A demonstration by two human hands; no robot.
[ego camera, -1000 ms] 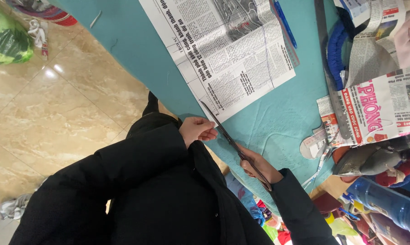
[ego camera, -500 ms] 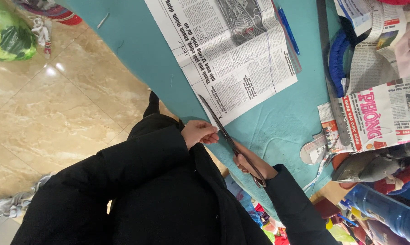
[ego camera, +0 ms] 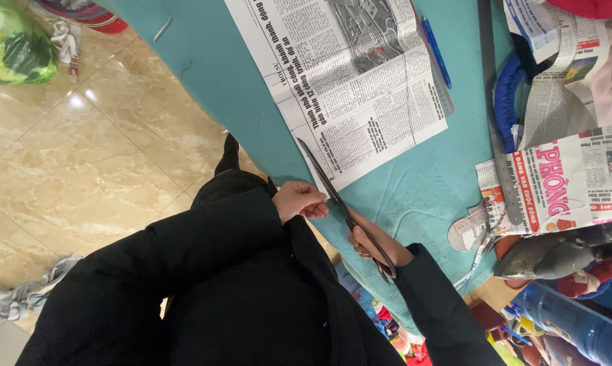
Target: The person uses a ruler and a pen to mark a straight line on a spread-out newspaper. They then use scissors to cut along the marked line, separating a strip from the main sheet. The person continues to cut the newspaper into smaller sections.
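We wear a black padded jacket (ego camera: pixel 204 291) that fills the lower part of the view, matte and smooth, with soft folds across the chest and shoulders. Its left sleeve (ego camera: pixel 177 251) is bulky and ends in a plain cuff at the wrist, where our bare left hand (ego camera: pixel 299 201) comes out. The right sleeve (ego camera: pixel 441 312) is the same black cloth, with a plain cuff above our bare right hand (ego camera: pixel 373 244). We see no rings, watch or gloves.

You get even, bright indoor light; glare spots on the polished floor (ego camera: pixel 82 98). Sharp centre, slight softness at edges, faint shadows.
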